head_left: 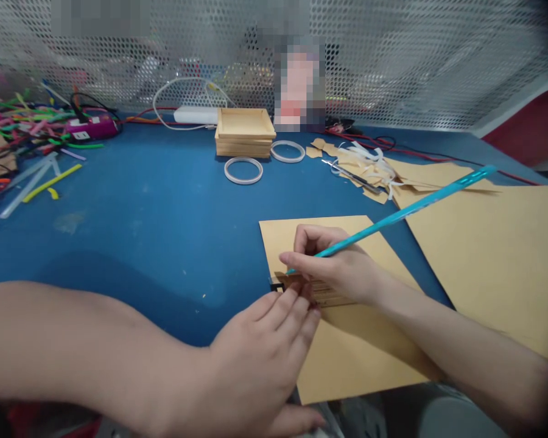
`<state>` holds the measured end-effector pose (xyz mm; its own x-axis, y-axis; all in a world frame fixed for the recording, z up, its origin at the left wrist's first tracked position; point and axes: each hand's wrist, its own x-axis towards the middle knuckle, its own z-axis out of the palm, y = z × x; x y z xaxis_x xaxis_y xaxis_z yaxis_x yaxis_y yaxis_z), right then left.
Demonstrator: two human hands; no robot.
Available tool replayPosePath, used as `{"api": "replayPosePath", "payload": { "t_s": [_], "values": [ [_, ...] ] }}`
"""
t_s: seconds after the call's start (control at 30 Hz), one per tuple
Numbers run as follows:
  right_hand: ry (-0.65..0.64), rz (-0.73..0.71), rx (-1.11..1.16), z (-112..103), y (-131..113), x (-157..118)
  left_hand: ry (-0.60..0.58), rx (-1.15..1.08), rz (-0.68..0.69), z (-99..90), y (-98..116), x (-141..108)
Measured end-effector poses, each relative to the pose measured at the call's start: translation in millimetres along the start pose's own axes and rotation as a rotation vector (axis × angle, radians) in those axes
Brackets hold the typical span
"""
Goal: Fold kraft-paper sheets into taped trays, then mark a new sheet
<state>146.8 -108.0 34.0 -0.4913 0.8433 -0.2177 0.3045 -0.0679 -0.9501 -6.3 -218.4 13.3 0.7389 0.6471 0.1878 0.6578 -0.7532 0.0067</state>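
Observation:
A long teal pencil (pixel 406 210) slants up to the right, pinched in my right hand (pixel 342 264). Its tip is down at the left part of a tan paper sheet (pixel 365 359). My left hand (pixel 265 347) lies with fingers stretched over the sheet's left edge. Its fingertips press on a flat strip (pixel 335 295) with dark lines and a black-and-pale corner (pixel 277 286). Both hands partly cover this strip, so I cannot make out its kind. The fingertips of my two hands are close together.
Wooden frames (pixel 244 143) are stacked at the back, with white rings (pixel 243 171) nearby. Scissors (pixel 354 176) lie among paper scraps (pixel 365 159). Large tan sheets (pixel 497 243) are at the right. Colourful strips (pixel 27 128) and a purple device (pixel 94 126) crowd the left.

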Motion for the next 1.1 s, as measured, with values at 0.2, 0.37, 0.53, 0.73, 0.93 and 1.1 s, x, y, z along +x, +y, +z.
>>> {"api": "replayPosePath", "payload": {
  "t_s": [0.2,0.37,0.53,0.73,0.93,1.1],
  "values": [
    [0.017,-0.035,-0.041,-0.7,2.8,2.0,-0.012,0.014,0.014,0.8,-0.5,-0.4],
    [0.015,-0.033,-0.046,0.0,0.7,1.6,-0.059,0.024,0.030,-2.0,-2.2,1.4],
    [0.031,-0.038,-0.038,3.6,2.1,-0.8,-0.018,0.067,0.047,1.5,-2.1,2.1],
    [0.047,-0.045,-0.054,7.7,4.9,-4.2,0.089,0.203,0.066,12.3,0.4,1.8],
    [0.044,-0.058,-0.077,8.2,3.5,-4.2,0.090,0.196,0.073,10.9,-1.0,3.3],
    [0.049,-0.056,-0.073,8.2,5.5,-4.3,0.086,0.193,0.073,10.5,-0.8,2.7]
  ]
}}
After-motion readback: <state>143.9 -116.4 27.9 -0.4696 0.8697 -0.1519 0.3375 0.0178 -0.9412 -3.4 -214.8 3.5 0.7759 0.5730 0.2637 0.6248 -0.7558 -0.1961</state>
